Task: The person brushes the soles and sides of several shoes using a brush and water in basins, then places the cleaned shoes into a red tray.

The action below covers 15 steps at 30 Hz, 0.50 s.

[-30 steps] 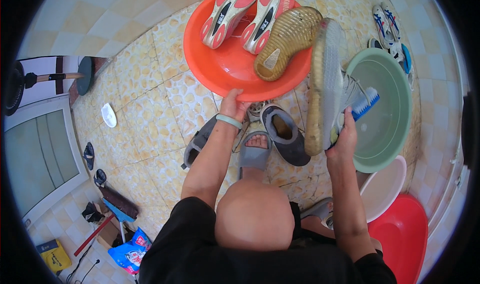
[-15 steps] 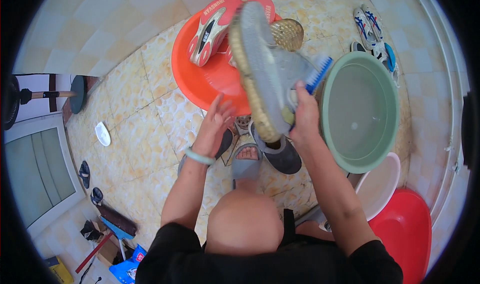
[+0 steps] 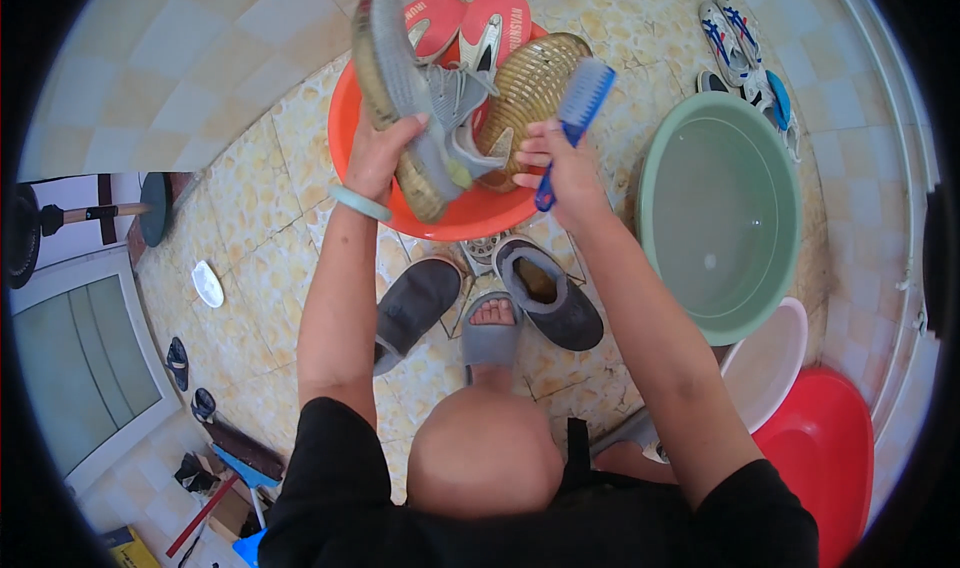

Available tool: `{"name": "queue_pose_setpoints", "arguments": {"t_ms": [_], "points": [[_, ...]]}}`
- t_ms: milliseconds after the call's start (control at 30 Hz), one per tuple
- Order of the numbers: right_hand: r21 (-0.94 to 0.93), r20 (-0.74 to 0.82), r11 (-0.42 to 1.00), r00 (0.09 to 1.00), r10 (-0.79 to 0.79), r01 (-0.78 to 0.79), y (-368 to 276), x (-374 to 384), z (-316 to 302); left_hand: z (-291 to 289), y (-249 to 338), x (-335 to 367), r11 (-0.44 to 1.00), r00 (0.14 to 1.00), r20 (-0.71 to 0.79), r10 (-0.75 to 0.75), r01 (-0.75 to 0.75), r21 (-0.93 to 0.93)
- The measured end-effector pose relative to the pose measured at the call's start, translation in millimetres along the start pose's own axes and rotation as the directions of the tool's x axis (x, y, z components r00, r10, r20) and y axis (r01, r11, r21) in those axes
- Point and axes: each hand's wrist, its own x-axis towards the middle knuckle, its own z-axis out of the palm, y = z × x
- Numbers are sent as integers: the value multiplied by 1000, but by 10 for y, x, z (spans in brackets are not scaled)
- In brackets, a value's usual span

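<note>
Your left hand (image 3: 378,161) has taken over the grey shoe (image 3: 402,88), which your right hand was gripping together with the brush a second ago; it now hangs above the left side of the orange basin (image 3: 480,231), toe away from you, sole facing left. That splits shoe and brush between your two hands, so the brush looks free to be worked separately. Your left thumb presses on the shoe's near side, with the other fingers mostly hidden behind it, closed enough to carry it. Further right, the tan-soled shoe (image 3: 535,83) leans sole-up in the basin. Your right hand (image 3: 572,173) has the blue brush (image 3: 582,103) by its handle, fingers loosely curled and a little spread, bristles up and to the right; whether the fingertips touch the tan-soled shoe, you cannot tell. Rightmost, the green basin (image 3: 648,233) stands well apart from both hands.
</note>
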Motion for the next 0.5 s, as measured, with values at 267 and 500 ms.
{"name": "queue_pose_setpoints", "arguments": {"t_ms": [267,500], "points": [[-114,-288,993,957,-46,13,328,56,-650,-24,-379,310,458,944,-95,317,-65,886],[19,-260,994,960,105,-104,462,251,-541,83,-570,261,359,897,-246,366,108,927]]}}
